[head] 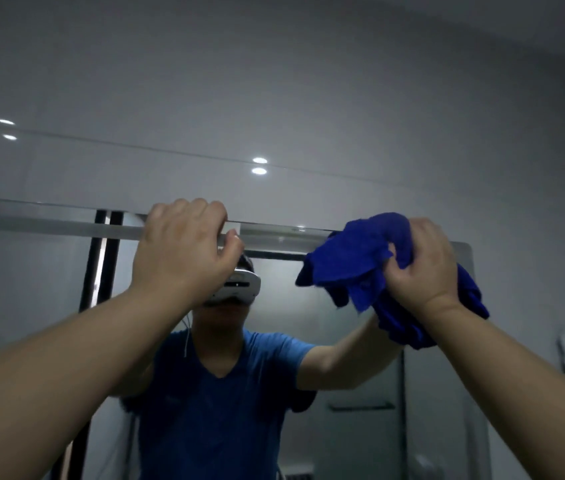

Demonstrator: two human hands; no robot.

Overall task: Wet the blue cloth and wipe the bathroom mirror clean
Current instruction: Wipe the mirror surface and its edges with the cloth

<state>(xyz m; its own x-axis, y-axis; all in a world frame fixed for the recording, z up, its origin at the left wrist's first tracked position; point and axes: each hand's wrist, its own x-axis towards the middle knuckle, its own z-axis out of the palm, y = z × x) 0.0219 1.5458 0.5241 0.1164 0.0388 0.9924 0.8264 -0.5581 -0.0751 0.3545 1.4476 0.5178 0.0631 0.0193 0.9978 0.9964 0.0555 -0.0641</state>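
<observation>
Right hand [423, 268], at centre right of the frame, clenches the bunched blue cloth [353, 268] against the upper right corner of the mirror [343, 341]. Left hand [184, 251], at centre, curls its fingers over the mirror's top edge, gripping it.

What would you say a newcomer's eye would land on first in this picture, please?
Most likely the bright blue cloth, bunched in the right hand against the upper right corner of the mirror. Next, the left hand, hooked over the mirror's top edge near the centre. Below, the glass reflects the person in a blue T-shirt and a white headset.
</observation>
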